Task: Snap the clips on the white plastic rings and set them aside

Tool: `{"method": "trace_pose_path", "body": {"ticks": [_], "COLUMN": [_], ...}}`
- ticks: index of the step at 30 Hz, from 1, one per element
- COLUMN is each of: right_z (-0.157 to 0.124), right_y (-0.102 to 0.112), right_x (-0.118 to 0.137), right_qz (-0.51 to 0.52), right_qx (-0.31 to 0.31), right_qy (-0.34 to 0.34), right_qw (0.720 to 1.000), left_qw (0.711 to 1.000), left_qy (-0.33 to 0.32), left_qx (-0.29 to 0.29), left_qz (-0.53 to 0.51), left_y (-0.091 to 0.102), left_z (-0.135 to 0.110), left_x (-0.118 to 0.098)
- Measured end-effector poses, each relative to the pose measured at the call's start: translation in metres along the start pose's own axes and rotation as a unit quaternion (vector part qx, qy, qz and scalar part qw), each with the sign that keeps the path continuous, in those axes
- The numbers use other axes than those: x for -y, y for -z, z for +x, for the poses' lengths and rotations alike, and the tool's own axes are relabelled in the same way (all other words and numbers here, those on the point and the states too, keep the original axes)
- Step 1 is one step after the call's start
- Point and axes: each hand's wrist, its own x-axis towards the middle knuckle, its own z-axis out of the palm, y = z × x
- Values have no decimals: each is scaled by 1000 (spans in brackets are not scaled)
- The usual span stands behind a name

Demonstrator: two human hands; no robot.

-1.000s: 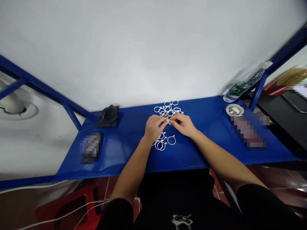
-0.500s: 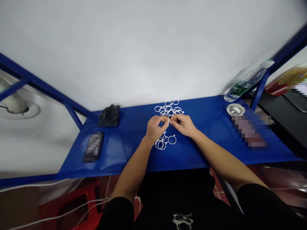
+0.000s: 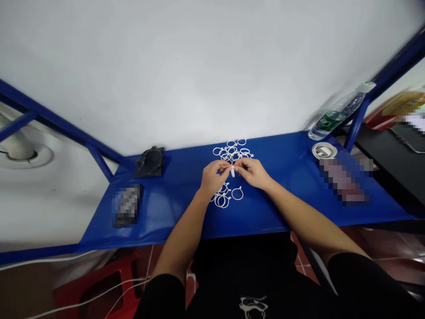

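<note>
The blue counter (image 3: 282,208) carries a heap of white rings (image 3: 234,149) at the middle of its far edge and a smaller cluster (image 3: 226,198) nearer the front edge. Between them the left hand (image 3: 212,178) and right hand (image 3: 255,173) meet, their fingertips pinched on one white plastic ring (image 3: 233,171). It looks light, thin and springy, so a fingertip pinch on the rim suits it.
</note>
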Motion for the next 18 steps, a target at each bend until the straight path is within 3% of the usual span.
{"method": "trace_pose_path", "body": {"ticks": [5, 8, 11, 14, 18], "right_z": [2, 8, 14, 16, 15], "right_y": [3, 20, 45, 61, 58], "right_x": [-3, -13, -29, -40, -42], "right_qz": [-51, -115, -166, -201, -234], "right_qx": [-14, -59, -93, -64, -13], "right_qy": [10, -2, -58, -108, -121], "right_qw": [999, 992, 980, 971, 965], "left_qw": [997, 992, 983, 970, 954], "left_qy": [-24, -32, -46, -58, -64], "left_qx": [31, 80, 140, 208, 276], "left_qz": [62, 96, 113, 109, 94], "left_y": [6, 14, 18, 16, 8], "left_z": [4, 7, 10, 8, 3], "left_x": [2, 5, 8, 8, 3]}}
